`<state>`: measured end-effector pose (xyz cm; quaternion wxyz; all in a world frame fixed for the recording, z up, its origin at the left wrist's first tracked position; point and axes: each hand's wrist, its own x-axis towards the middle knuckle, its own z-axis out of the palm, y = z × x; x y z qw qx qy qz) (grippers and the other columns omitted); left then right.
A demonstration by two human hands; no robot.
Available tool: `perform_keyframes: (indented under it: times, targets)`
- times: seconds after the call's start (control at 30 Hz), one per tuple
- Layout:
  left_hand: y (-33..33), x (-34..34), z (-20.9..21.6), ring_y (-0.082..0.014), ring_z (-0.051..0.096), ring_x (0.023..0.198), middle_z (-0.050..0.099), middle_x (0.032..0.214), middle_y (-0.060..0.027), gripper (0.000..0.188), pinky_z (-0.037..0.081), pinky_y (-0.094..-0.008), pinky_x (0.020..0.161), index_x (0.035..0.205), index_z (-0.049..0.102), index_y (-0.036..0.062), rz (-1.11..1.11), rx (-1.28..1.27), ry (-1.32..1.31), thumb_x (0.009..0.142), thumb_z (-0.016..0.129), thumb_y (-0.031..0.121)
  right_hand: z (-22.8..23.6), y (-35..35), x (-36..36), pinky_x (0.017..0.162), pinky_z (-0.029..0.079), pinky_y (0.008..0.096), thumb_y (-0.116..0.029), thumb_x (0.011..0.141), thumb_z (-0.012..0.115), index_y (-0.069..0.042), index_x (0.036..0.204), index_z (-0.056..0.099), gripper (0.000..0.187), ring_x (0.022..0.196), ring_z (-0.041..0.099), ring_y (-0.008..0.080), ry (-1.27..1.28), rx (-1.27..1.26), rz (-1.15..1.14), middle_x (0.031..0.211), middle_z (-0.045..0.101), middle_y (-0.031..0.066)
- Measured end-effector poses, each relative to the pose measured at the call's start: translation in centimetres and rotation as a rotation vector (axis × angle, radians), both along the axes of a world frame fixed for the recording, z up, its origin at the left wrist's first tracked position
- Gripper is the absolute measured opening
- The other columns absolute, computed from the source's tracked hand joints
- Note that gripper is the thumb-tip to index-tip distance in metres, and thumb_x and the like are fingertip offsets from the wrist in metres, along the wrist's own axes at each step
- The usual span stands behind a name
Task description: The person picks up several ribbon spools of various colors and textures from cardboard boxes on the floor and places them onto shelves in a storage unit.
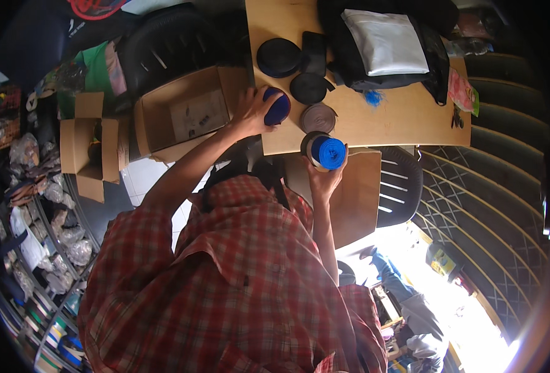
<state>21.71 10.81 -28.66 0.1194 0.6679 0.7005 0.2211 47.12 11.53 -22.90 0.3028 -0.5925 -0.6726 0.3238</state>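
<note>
At the table's near edge, my left hand (254, 113) is closed around a dark purple roll of webbing (278, 107). My right hand (326, 179) grips a bright blue roll of webbing (331, 153), its coiled end facing up. Pressed beside the blue one is a darker, beige-edged roll (310, 144); whether the same fingers hold it too is hard to see. On the wooden table (399, 121), a grey-brown coil (318, 118) lies flat between my hands. Beyond it are black coils (278, 57) (309, 88).
A large open cardboard box (185, 112) stands left of the table, with a smaller box (90, 146) farther left. A black bag carries a silver-white pouch (386, 43). A dark plastic chair (400, 186) is at the right. Another person (414, 304) is at lower right.
</note>
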Motion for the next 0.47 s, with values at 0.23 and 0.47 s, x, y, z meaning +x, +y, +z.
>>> perform_keyframes:
  times: [0.23, 0.47]
  targets:
    - [3.1, 1.0, 1.2, -0.0429, 0.035, 0.123, 0.031, 0.145, -0.0174, 0.095, 0.029, -0.0555, 0.102, 0.141, 0.038, 0.0206, -0.077, -0.055, 0.05, 0.06, 0.081, 0.041, -0.8, -0.9, -0.2, 0.098, 0.043, 0.0432, -0.029, 0.057, 0.09, -0.002, 0.144, 0.026, 0.112, 0.117, 0.054, 0.0373, 0.011, -0.007, -0.086, 0.127, 0.052, 0.0261]
    - [14.1, 2.9, 1.6, -0.0387, 0.019, 0.141, 0.017, 0.154, -0.0137, 0.106, 0.019, -0.0609, 0.111, 0.149, 0.017, 0.0216, -0.57, -0.365, 0.505, 0.064, 0.079, 0.031, -1.4, -2.1, -0.9, 0.102, 0.039, 0.042, -0.029, 0.057, 0.09, -0.002, 0.143, 0.028, 0.11, 0.121, 0.05, 0.0358, 0.119, -0.027, -0.124, 0.131, 0.049, 0.0262]
